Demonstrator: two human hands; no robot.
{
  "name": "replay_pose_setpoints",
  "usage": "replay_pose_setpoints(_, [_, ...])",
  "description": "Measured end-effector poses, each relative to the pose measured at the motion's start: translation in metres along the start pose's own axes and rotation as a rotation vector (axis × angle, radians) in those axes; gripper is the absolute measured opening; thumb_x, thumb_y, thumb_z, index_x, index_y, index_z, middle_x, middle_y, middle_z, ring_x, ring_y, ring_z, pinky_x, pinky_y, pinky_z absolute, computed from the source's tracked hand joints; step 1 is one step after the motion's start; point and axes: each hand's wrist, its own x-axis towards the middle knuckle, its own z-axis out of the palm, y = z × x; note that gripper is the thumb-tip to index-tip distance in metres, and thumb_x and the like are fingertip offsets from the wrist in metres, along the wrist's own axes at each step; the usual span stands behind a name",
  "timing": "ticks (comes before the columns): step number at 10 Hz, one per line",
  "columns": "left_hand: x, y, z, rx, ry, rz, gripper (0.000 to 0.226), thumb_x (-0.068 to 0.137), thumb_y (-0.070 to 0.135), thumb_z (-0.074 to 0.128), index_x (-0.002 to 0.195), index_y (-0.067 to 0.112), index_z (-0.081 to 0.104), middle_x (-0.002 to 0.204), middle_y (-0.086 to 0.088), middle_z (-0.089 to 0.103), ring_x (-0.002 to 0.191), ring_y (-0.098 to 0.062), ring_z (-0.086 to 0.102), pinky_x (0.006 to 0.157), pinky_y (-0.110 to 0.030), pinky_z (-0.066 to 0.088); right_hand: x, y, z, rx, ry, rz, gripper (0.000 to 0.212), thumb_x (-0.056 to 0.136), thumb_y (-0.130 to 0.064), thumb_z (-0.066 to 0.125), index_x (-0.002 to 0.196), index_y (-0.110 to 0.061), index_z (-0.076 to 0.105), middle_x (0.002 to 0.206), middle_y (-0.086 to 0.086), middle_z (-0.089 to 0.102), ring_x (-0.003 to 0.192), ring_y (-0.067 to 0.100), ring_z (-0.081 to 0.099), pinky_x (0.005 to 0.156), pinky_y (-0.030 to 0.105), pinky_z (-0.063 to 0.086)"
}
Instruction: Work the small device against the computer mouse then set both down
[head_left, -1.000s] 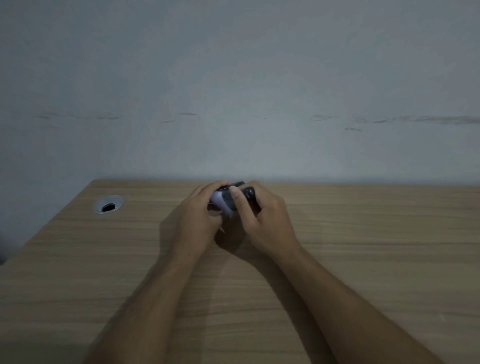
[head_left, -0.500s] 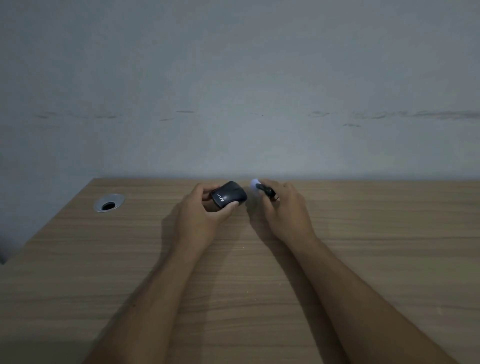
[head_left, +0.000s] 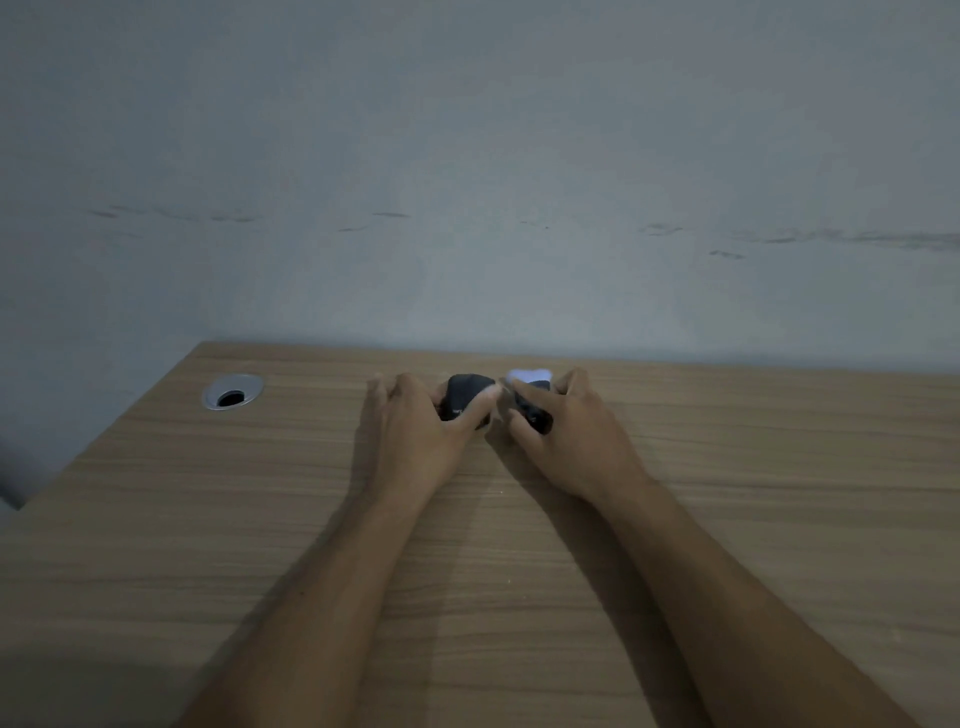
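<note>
A black computer mouse (head_left: 464, 395) sits low near the far edge of the wooden desk (head_left: 753, 519), with my left hand (head_left: 415, 436) wrapped around it, thumb on its near side. My right hand (head_left: 571, 441) holds a small dark device (head_left: 532, 410) just right of the mouse. A pale light glows at the device's far tip (head_left: 527, 375). The two objects lie a finger's width apart. I cannot tell whether either touches the desk.
A round metal cable grommet (head_left: 232, 393) is set into the desk at the far left. A grey wall (head_left: 467, 182) rises directly behind the desk's far edge. The desk's left edge slants toward me.
A second ago both hands were pressed together with the device against the mouse. They parted, and now both hands have lowered toward the desk surface.
</note>
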Motion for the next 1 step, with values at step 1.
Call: replay_pose_setpoints(1, [-0.0003, 0.0090, -0.0163, -0.076, -0.013, -0.041, 0.060, 0.108, 0.070, 0.039, 0.108, 0.015, 0.063, 0.106, 0.002, 0.064, 0.100, -0.022, 0.056, 0.078, -0.034, 0.034, 0.0073, -0.0113, -0.0296, 0.107, 0.050, 0.049, 0.059, 0.104, -0.065, 0.058, 0.155, -0.038, 0.062, 0.132, 0.002, 0.051, 0.122, 0.024, 0.068, 0.102, 0.034, 0.053])
